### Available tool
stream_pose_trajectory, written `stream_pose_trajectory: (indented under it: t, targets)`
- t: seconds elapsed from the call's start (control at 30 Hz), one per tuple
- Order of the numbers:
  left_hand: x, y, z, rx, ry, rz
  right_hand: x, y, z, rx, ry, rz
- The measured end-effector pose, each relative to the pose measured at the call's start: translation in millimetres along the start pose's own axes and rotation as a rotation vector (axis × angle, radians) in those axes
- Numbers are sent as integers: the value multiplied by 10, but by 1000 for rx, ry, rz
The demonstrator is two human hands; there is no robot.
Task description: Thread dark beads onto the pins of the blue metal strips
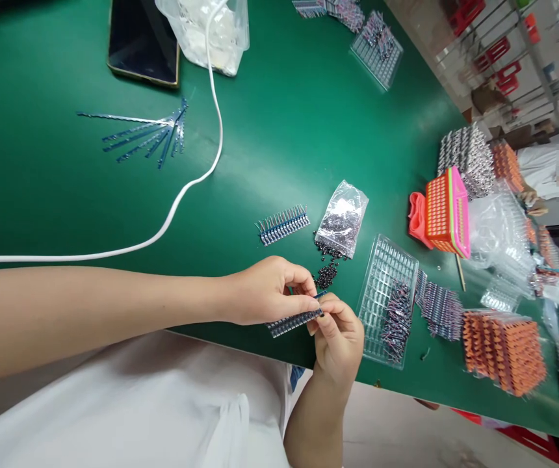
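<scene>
My left hand (279, 292) is closed, thumb and fingers pinching a dark strip of small circuit boards (293, 323) near the table's front edge. At the strip's right end, my right hand (338, 335) is also closed, fingertips pressed against it; a tiny dark piece shows there, its kind unclear. Just beyond my hands lies a loose pile of small black beads or parts (327, 275), beside an open clear bag (342, 220) of the same. Another board strip with thin wire leads (284, 225) lies behind my left hand. Right of my right hand is a clear plastic tray (371, 296) with leaded parts.
A white cable (182, 195) curves across the green table (270, 130). Blue strips (155, 133), a phone (143, 42) and a plastic tub (231, 39) lie farther left. Orange stacks (504, 351), a basket (442, 211) and another tray (381, 58) stand right; a person (545, 172) sits beyond.
</scene>
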State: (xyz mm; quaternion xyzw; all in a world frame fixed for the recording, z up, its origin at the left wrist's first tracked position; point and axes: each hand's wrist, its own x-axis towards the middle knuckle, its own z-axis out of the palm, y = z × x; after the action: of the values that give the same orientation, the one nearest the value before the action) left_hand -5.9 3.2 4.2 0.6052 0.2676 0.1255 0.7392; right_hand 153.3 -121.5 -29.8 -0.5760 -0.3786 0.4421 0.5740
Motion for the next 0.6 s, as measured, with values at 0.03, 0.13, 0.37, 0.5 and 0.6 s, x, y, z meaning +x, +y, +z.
stream_pose_trajectory:
  t: [0.03,0.13,0.37,0.5,0.6]
  targets:
    - [-3,5,-1,5,2,-3,1,-2,2,16,-4,2]
    - [-7,15,-5,22,4,-9,6,-10,10,54,-19,-2]
    - [-3,13,-7,93,-38,-16,5,2,-2,-19,-13,18]
    - [-3,3,-8,129,-50,3,-4,10,-19,-37,-22,25]
    - [-5,-6,-5,144,-46,6,-5,9,-15,-43,-16,17]
